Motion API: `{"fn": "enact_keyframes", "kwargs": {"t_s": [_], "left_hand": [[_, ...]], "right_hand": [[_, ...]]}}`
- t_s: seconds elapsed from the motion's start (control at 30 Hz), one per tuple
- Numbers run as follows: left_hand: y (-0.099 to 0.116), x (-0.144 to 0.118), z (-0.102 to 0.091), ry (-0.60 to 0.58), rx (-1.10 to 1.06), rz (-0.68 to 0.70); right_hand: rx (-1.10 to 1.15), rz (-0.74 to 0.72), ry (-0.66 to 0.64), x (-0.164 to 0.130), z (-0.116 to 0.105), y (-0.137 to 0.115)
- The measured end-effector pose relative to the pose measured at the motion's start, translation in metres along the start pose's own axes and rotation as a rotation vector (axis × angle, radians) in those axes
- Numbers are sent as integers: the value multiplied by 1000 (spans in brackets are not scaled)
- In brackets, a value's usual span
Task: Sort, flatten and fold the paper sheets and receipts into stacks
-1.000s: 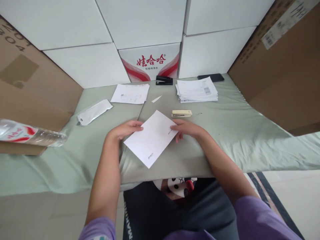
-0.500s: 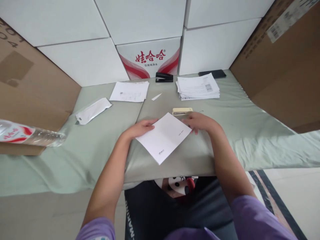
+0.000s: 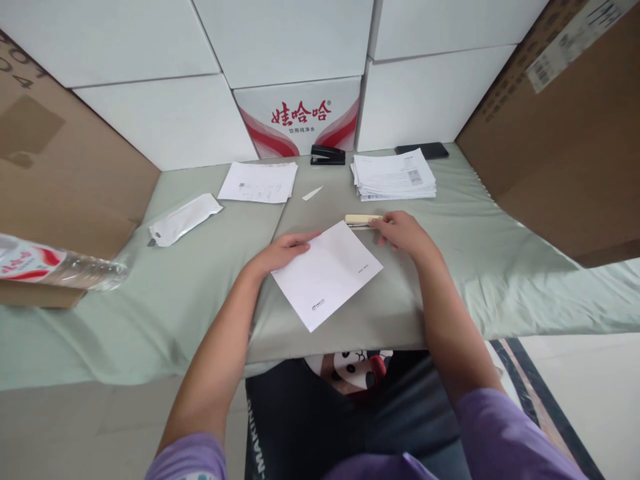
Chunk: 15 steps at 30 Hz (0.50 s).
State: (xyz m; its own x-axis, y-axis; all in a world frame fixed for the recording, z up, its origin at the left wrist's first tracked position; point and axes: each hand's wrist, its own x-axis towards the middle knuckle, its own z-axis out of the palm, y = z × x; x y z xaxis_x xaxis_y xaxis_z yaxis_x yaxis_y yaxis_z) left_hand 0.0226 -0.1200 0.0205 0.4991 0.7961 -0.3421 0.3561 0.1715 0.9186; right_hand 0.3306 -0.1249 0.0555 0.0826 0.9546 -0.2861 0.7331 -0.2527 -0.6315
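Observation:
A white folded sheet (image 3: 327,273) lies tilted on the green-covered table (image 3: 200,287) in front of me. My left hand (image 3: 280,252) rests flat on the sheet's left corner, pinning it. My right hand (image 3: 403,233) has left the sheet and reaches over the right end of a cream stapler (image 3: 357,219) just behind the paper, fingers curled onto it.
A paper stack (image 3: 395,175) lies at back right with a dark phone (image 3: 423,150) behind it. A black stapler (image 3: 327,155), a single sheet (image 3: 259,182), a paper scrap (image 3: 313,193), a white pouch (image 3: 183,218) and a water bottle (image 3: 55,267) lie around. Cardboard boxes (image 3: 560,133) flank both sides.
The sheet slid slightly right and away from me. My right hand lifted off its right edge and moved back to the cream stapler. My left hand stayed on the sheet.

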Motion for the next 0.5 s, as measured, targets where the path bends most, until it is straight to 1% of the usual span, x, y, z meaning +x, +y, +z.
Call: {"fn": "enact_keyframes", "kwargs": {"t_s": [0.2, 0.3, 0.37, 0.43, 0.47, 0.5], "left_hand": [[0, 2, 2, -42, -6, -22], [-1, 4, 5, -50, 47, -28], [-3, 5, 5, -54, 87, -19], [-3, 6, 4, -45, 133, -9], [-4, 7, 3, -40, 160, -4], [-3, 7, 3, -40, 189, 2]], "right_hand": [[19, 1, 22, 0, 1, 0], [41, -10, 25, 1, 3, 3], [50, -31, 60, 2, 3, 3], [85, -99, 113, -1, 5, -4], [139, -166, 117, -6, 7, -10], [227, -256, 92, -13, 10, -18]]}}
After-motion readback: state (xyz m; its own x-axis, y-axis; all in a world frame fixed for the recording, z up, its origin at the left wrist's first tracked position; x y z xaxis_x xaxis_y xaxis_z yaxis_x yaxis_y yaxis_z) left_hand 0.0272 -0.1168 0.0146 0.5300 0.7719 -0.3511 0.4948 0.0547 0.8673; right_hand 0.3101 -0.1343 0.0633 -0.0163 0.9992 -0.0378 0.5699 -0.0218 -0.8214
